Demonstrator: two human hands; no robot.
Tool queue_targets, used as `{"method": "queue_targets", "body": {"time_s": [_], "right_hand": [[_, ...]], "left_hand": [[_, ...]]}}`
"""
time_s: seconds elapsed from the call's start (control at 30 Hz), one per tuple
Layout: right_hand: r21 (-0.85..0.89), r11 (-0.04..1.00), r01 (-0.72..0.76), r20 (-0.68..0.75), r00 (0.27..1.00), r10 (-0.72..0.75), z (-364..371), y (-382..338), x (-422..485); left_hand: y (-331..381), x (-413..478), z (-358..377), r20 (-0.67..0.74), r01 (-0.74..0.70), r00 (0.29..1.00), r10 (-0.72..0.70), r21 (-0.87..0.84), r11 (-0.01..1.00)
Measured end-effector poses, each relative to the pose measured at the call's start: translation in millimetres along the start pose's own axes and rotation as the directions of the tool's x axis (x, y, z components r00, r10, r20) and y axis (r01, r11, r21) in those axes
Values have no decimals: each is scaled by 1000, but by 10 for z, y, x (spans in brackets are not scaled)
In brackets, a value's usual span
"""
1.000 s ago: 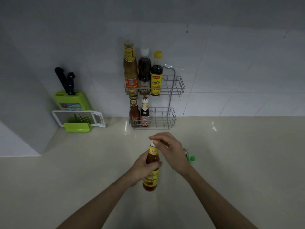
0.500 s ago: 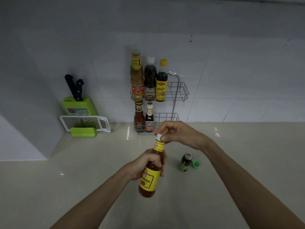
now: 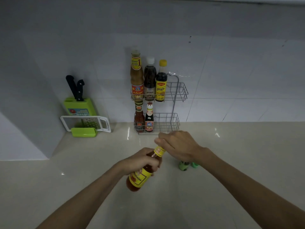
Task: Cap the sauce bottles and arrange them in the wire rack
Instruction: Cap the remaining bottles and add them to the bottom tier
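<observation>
My left hand (image 3: 142, 160) grips a red sauce bottle (image 3: 138, 178) with a yellow label by its upper body, tilted with the top leaning right, above the counter. My right hand (image 3: 177, 147) is closed over the bottle's top, and the cap is hidden under its fingers. A small green bottle (image 3: 183, 166) stands on the counter just below my right wrist, with a loose green cap (image 3: 194, 165) beside it. The two-tier wire rack (image 3: 179, 92) on the wall holds three bottles on the upper shelf and two on the lower one.
A green knife block (image 3: 79, 107) with two black-handled knives stands at the back left. A white and green grater (image 3: 85, 123) leans in front of it. The beige counter (image 3: 247, 162) meets a white tiled wall.
The bottle has tilted further to the right in my left hand. My right hand has come down over its top, and the white cap seen earlier is now covered.
</observation>
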State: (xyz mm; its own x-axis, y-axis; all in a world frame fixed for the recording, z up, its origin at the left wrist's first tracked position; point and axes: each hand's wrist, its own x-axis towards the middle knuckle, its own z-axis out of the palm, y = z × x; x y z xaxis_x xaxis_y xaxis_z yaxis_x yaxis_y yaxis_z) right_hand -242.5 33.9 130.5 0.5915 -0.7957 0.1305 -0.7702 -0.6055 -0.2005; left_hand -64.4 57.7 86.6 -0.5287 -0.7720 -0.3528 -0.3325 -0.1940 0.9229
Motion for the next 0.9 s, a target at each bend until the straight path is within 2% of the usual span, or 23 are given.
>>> {"method": "queue_targets", "body": {"time_s": [0.07, 0.1, 0.13, 0.2, 0.23, 0.27, 0.3, 0.33, 0.4, 0.47, 0.53, 0.63, 0.73, 0.8, 0.87, 0.9], "right_hand": [[-178, 950, 257, -103, 955, -278, -63, 65, -44], [-206, 937, 284, -125, 942, -313, -51, 100, -42], [-195, 948, 252, -136, 950, -281, -23, 106, -23], [-149, 989, 24, -130, 991, -44, 28, 6, 31], [-156, 978, -135, -69, 990, 126, 74, -33, 56], [-160, 950, -268, -10, 963, 270, 108, -52, 70], [-131, 931, -340, 33, 937, 347, 161, -64, 85], [-74, 932, -356, 64, 931, 360, 207, -84, 89], [73, 928, -366, 56, 930, 363, 264, -112, 67], [332, 884, -329, -83, 923, 375, 301, -127, 75], [430, 874, -228, -153, 935, 319, 237, -131, 144], [543, 825, -157, -73, 970, 232, -6, -54, 285], [612, 773, -164, -26, 974, 227, -216, 41, 394], [723, 668, -178, -42, 953, 300, -246, 82, 424], [814, 546, -198, -23, 928, 371, -198, 99, 402], [821, 528, -219, 2, 925, 381, -134, 126, 390]], "left_hand": [[39, -82, -64, 187, 15, 982, 4, -99, 995], [44, -91, -52, 200, -1, 979, 20, -95, 995], [43, -83, -7, 142, -15, 989, 26, -75, 997], [35, -27, 116, -181, -17, 983, 20, 20, 1000], [7, 12, 157, -378, 15, 925, 29, 112, 994], [-14, 33, 180, -516, 66, 854, 65, 233, 970], [-32, 40, 190, -574, 124, 813, 97, 333, 935], [-50, 43, 190, -571, 147, 815, 100, 371, 917], [-57, 23, 157, -515, 129, 856, 47, 299, 945], [-34, 2, 131, -476, 67, 879, 28, 183, 981], [11, -25, 108, -430, -12, 901, 64, 123, 992], [19, -76, 14, -231, -42, 971, 63, 94, 995], [-88, -108, -61, -97, -17, 995, 34, 166, 986], [-161, -68, -63, -116, -36, 992, 45, 76, 996], [-214, 27, -73, -197, -51, 979, 58, 41, 998], [-223, 93, -85, -234, -50, 970, 60, 46, 998]]}}
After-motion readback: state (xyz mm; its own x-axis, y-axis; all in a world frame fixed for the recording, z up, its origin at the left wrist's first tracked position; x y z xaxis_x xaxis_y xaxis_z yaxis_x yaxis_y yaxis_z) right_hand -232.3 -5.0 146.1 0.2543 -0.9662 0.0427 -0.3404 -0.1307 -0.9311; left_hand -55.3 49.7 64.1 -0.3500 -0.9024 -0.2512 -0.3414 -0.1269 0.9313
